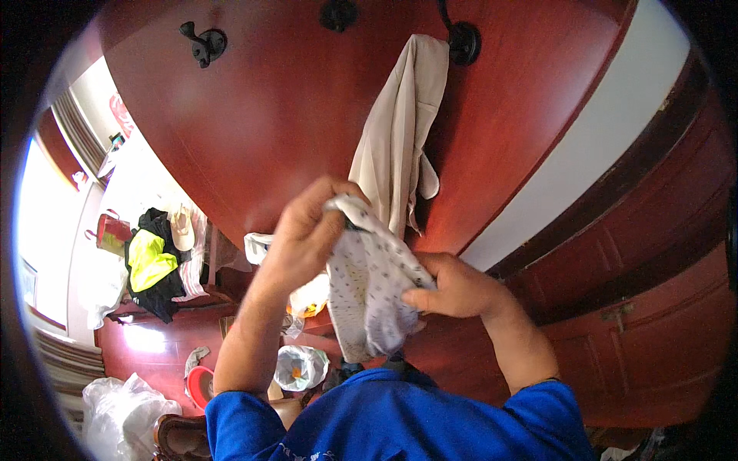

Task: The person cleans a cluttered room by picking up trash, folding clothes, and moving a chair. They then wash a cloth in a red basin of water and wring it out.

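Between my two hands hangs a white cloth garment (375, 282) with small dark printed marks, its upper edge stretched sideways. The fingers of my left hand (314, 227) pinch its upper left corner. My right hand (455, 288) grips the right end of the same edge, thumb on the near side. The lower part of the cloth drops in loose folds before my chest. Just behind it, a beige cloth (398, 132) hangs from a black metal hook (464, 43) on a red-brown wooden panel (277, 115).
Two more black hooks, one a double-prong hook (204, 45), sit on the panel. At left are piled clothes with a yellow-green garment (151, 262) and a cap (182, 227). On the floor stand a lined bin (300, 367), a red basin (200, 387) and plastic bags (130, 415) beside a wooden chair (181, 435).
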{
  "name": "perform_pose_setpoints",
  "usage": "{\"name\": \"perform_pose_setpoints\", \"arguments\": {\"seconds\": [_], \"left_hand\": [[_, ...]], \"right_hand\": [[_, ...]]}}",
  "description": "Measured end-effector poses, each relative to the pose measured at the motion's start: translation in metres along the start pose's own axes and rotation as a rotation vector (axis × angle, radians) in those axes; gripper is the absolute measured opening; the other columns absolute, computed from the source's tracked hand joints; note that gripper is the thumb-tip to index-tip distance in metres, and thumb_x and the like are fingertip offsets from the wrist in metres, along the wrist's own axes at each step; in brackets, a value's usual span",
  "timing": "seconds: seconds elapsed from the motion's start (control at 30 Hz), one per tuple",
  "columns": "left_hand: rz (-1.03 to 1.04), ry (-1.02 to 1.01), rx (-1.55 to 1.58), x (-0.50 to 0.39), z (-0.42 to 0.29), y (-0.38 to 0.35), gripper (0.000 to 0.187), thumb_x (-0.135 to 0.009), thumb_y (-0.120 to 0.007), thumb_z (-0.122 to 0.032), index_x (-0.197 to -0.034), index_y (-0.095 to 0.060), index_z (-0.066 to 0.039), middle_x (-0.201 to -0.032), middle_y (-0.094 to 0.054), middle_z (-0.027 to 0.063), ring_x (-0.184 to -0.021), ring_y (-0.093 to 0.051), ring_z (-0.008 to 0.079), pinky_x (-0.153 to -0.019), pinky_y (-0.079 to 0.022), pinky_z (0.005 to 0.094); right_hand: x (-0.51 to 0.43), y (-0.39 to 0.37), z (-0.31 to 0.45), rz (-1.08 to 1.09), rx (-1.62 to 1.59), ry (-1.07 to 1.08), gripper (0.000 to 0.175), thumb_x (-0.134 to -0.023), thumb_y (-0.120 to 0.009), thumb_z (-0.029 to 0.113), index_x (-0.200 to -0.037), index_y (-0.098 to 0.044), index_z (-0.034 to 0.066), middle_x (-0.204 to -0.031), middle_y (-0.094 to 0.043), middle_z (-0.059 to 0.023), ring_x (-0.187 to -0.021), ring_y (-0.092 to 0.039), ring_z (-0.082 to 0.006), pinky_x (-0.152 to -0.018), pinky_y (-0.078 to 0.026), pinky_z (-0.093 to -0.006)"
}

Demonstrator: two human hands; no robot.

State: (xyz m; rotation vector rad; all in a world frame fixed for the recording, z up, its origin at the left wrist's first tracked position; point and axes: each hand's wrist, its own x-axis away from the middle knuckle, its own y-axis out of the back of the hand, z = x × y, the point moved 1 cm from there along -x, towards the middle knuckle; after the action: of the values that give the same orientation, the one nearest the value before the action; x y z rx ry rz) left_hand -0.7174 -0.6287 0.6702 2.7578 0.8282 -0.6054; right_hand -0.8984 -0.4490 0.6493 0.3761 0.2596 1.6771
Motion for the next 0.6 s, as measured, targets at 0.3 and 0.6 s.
{"name": "perform_pose_setpoints", "arguments": {"seconds": [0.3,0.6], "left_hand": [[-0.361,-0.292,-0.17,-0.198,-0.073,0.021,0.026,-0.098,-0.057,-0.017,-0.118,-0.066,-0.002,-0.102,-0.069,0.0058,-0.093,-0.064,0.0141,-0.085,-0.052,0.0311],[-0.248,-0.222,-0.293,-0.285,0.051,-0.003,0.041,-0.102,-0.055,-0.031,-0.127,-0.061,0.001,-0.112,-0.069,0.0209,-0.104,-0.067,0.0327,-0.092,-0.052,0.0414]], "right_hand": [[-0.039,0.048,0.098,-0.977,0.317,0.809,0.049,-0.091,-0.057,-0.003,-0.139,-0.049,0.0002,-0.128,-0.061,-0.0241,-0.116,-0.064,-0.034,-0.1,-0.049,-0.04],[-0.087,0.066,0.081,-1.26,0.972,0.392,0.044,-0.09,-0.057,-0.002,-0.134,-0.056,0.0024,-0.111,-0.064,-0.0253,-0.104,-0.064,-0.0461,-0.089,-0.052,-0.0511]]}}
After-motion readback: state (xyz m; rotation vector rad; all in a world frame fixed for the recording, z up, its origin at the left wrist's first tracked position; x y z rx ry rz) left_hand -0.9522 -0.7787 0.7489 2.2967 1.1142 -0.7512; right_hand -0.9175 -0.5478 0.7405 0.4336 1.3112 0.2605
